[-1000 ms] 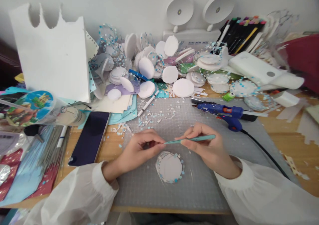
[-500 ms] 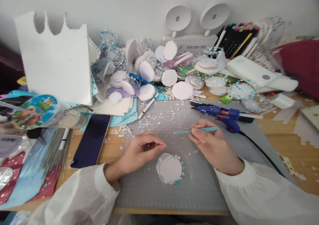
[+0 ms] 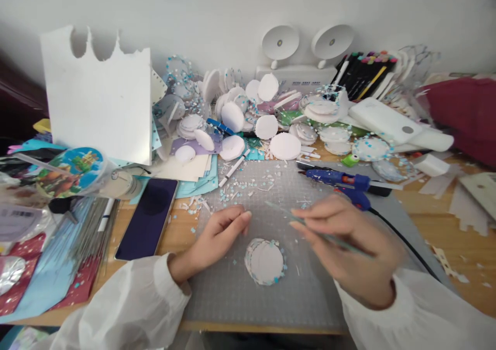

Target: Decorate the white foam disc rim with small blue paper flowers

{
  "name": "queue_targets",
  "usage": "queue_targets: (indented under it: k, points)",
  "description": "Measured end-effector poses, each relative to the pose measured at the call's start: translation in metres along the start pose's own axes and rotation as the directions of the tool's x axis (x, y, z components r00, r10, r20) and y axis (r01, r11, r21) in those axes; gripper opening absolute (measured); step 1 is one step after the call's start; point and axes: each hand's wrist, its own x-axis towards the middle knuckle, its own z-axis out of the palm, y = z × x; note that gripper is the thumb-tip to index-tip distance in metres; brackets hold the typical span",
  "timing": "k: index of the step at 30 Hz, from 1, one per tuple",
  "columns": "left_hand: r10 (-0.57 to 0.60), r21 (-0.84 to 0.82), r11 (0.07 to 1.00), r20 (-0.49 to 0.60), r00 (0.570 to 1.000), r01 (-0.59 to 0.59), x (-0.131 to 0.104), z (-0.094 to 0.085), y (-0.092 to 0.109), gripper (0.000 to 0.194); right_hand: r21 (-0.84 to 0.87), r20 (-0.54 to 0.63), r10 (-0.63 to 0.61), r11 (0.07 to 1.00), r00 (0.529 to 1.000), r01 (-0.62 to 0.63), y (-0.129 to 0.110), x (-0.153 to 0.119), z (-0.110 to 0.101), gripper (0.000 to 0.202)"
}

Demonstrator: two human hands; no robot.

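- On gray cutting mat: white disc, rim mostly w/ stars; loose bits unused.
- R hand pinches tweezers.
- L hand: fingertips pressed tog.

Craft workspace, tabletop against wall. Grey cutting mat, blue glue gun, paper scraps, bundled markers.

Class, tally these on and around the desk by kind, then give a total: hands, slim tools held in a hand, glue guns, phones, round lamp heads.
Hands (left hand, right hand): 2
Slim tool: 1
Glue gun: 1
Phone: 1
Round lamp heads: 2
Total: 7
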Motion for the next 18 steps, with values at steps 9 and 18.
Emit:
queue_targets:
  k: [9,18]
  points:
    - [0.022,-0.174,0.985,0.000,1.000,-0.021,-0.005,-0.002,-0.006,0.044,-0.290,0.387,-0.504,0.728,0.772,0.621,-0.005,0.002,0.030,0.023]
    - [-0.121,-0.257,0.958,0.039,0.992,0.127,-0.005,-0.002,-0.013,0.044,-0.063,0.284,-0.091,0.992,0.954,0.113,-0.005,-0.020,0.011,0.029]
